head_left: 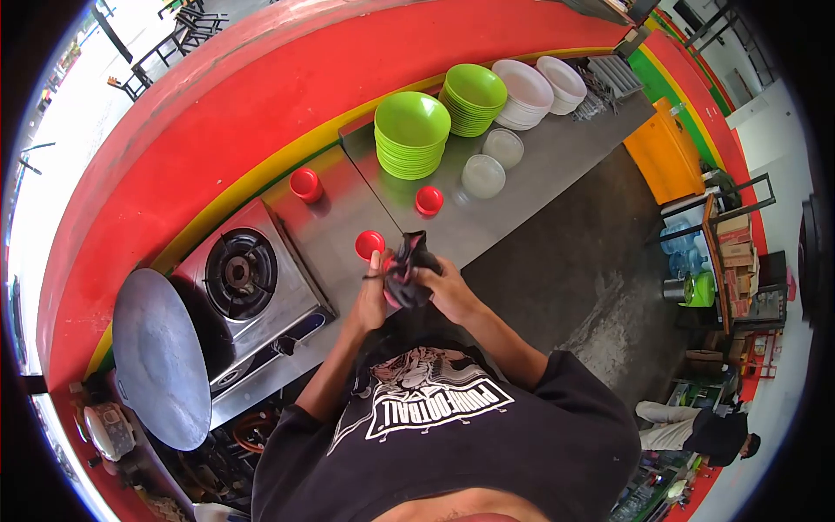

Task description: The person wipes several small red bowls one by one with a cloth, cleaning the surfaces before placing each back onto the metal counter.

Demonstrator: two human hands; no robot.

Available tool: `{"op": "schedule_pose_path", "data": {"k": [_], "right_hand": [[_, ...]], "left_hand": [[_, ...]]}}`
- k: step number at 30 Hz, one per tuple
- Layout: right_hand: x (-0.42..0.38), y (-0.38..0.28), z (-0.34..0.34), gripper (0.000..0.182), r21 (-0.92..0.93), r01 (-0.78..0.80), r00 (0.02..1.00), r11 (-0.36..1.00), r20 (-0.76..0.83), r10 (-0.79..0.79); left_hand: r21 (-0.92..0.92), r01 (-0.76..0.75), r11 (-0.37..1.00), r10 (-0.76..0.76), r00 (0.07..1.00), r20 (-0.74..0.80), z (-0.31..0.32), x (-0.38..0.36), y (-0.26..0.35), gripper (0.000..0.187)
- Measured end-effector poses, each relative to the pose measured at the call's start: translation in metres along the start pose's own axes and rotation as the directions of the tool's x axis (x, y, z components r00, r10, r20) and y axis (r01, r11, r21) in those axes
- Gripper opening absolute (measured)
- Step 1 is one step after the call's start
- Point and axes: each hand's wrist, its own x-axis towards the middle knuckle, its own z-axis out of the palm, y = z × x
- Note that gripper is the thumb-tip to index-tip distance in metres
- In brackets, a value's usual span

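A crumpled black cloth [405, 277] is bunched between my two hands in front of my shirt. My right hand [450, 291] is closed on it, thumb pressed into the folds. My left hand [372, 291] is closed around a small red cup [391, 301], mostly hidden by the cloth, with its thumb pointing up. Just beyond the left thumb, a red cup [370, 244] sits on the steel counter [348, 204]. Another red cup [429, 201] stands farther along, and a red stack of cups [305, 184] is near the back wall.
Tall stacks of green bowls [412, 122] and white bowls [523, 87] line the counter's back, with clear bowls [484, 177] before them. To the left are a gas stove [239, 271] and a large wok [163, 358]. Another person [709, 432] is at far right.
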Motion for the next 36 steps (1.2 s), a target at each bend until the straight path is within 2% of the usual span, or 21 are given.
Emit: {"op": "schedule_pose_path", "data": {"k": [1, 2, 3, 4, 6, 7, 9, 10, 11, 13, 17, 20, 23, 24, 25, 29, 31, 35, 36], "right_hand": [[0.006, 0.006, -0.004, 0.028, 0.191, 0.001, 1.0, 0.982, -0.01, 0.001], [0.01, 0.011, -0.01, 0.03, 0.373, 0.006, 1.0, 0.928, -0.02, 0.002], [0.01, 0.01, -0.011, 0.04, 0.58, -0.029, 0.999, 0.814, 0.04, 0.008], [0.022, 0.001, -0.02, 0.045, 0.75, -0.057, 0.974, 0.659, 0.186, -0.127], [0.03, -0.01, -0.021, 0.046, 0.818, -0.001, 0.964, 0.575, 0.153, -0.216], [0.031, -0.017, -0.021, 0.047, 0.782, 0.063, 0.972, 0.62, 0.094, -0.217], [0.027, -0.034, -0.021, 0.05, 0.69, 0.188, 0.972, 0.699, -0.031, -0.231], [0.024, -0.043, -0.024, 0.051, 0.475, 0.214, 0.971, 0.853, -0.011, -0.237], [0.02, -0.051, -0.027, 0.053, 0.227, 0.231, 0.971, 0.946, 0.007, -0.238], [0.019, -0.04, -0.033, 0.061, 0.151, 0.318, 0.948, 0.936, -0.083, -0.308], [0.013, -0.029, -0.033, 0.061, -0.179, 0.405, 0.906, 0.896, -0.054, -0.42], [0.011, -0.028, -0.033, 0.059, -0.344, 0.337, 0.919, 0.876, -0.081, -0.385], [0.01, -0.034, -0.018, 0.053, -0.421, 0.385, 0.877, 0.821, -0.11, -0.467], [0.008, -0.032, -0.018, 0.051, -0.443, 0.388, 0.868, 0.808, -0.12, -0.482], [0.003, -0.032, -0.015, 0.041, -0.461, 0.329, 0.882, 0.824, -0.162, -0.442], [-0.002, -0.027, -0.011, 0.025, -0.29, 0.273, 0.884, 0.917, -0.3, -0.358], [-0.004, -0.02, -0.013, 0.021, -0.179, 0.258, 0.897, 0.949, -0.321, -0.304], [-0.012, -0.024, -0.009, 0.018, -0.195, 0.152, 0.941, 0.969, -0.273, -0.203], [-0.014, -0.024, -0.008, 0.018, -0.187, 0.129, 0.949, 0.974, -0.261, -0.176]], "left_hand": [[-0.023, 0.007, 1.0, -0.008, 0.999, -0.045, 0.005, 0.003, 0.018, 0.076], [-0.126, 0.037, 0.991, -0.048, 0.995, -0.087, 0.013, 0.01, 0.038, 0.077], [-0.228, 0.058, 0.972, -0.088, 0.988, -0.124, 0.019, 0.017, 0.058, 0.078], [-0.397, 0.049, 0.916, -0.077, 0.996, -0.055, 0.016, 0.022, 0.053, 0.077], [-0.687, 0.063, 0.723, 0.002, 0.996, 0.093, 0.008, 0.032, 0.049, 0.076], [-0.691, 0.084, 0.718, -0.106, 0.994, 0.011, 0.015, 0.033, 0.062, 0.074], [-0.772, 0.036, 0.635, -0.07, 0.997, -0.011, 0.015, 0.038, 0.065, 0.073], [-0.809, 0.015, 0.588, -0.055, 0.998, -0.021, 0.015, 0.04, 0.066, 0.072], [-0.812, -0.005, 0.584, -0.053, 0.998, -0.044, 0.015, 0.043, 0.067, 0.066], [-0.796, -0.018, 0.605, -0.112, 0.988, -0.108, 0.017, 0.051, 0.07, 0.063], [-0.758, -0.075, 0.648, -0.143, 0.966, -0.217, 0.023, 0.061, 0.055, 0.058], [-0.431, 0.093, 0.898, -0.266, 0.893, -0.362, 0.032, 0.056, 0.097, 0.056], [-0.272, -0.019, 0.962, -0.094, 0.912, -0.399, 0.043, 0.055, 0.096, 0.056], [-0.204, -0.026, 0.979, -0.05, 0.931, -0.361, 0.04, 0.052, 0.093, 0.058], [-0.135, -0.035, 0.99, -0.01, 0.947, -0.32, 0.036, 0.049, 0.088, 0.06], [0.0, -0.083, 0.997, 0.081, 0.972, -0.221, 0.039, 0.041, 0.103, 0.067], [-0.009, -0.079, 0.997, 0.076, 0.978, -0.192, 0.038, 0.037, 0.103, 0.068], [-0.052, -0.021, 0.998, 0.015, 0.994, -0.112, 0.028, 0.029, 0.107, 0.066], [-0.009, 0.016, 1.0, -0.017, 0.999, -0.046, 0.021, 0.03, 0.1, 0.066]]}}
